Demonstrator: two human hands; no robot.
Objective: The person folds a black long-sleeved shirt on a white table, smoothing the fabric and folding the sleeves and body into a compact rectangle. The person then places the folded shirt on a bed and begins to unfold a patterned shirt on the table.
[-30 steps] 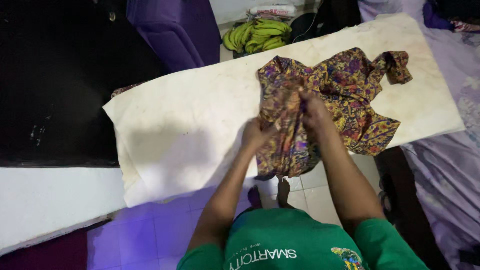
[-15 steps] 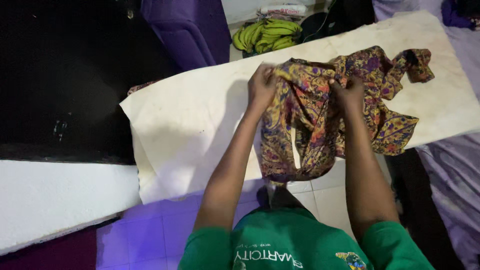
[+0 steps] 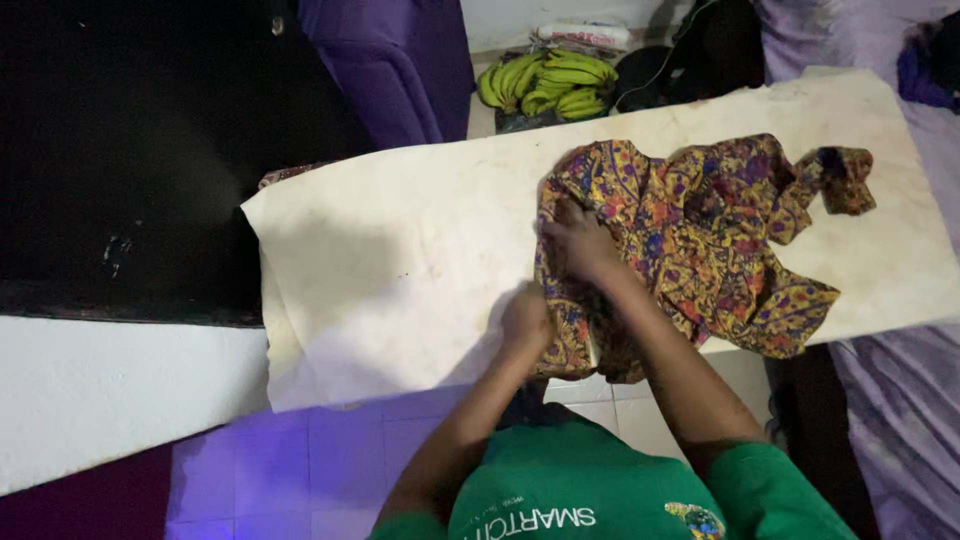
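Both hands are laid on a patterned garment (image 3: 700, 240) of purple, orange and yellow print. Its left edge is gripped by the left hand (image 3: 527, 322), fingers closed on the cloth near the board's front edge, while the right hand (image 3: 578, 243) is pressed flat on the fabric, fingers spread. The garment is crumpled on a cream padded ironing board (image 3: 400, 260). Green bananas (image 3: 545, 82) are seen on the floor beyond the board.

A green short-sleeved shirt with white lettering and a small multicoloured emblem; bare forearms, left hand (image 3: 527, 318), right hand (image 3: 577, 243).
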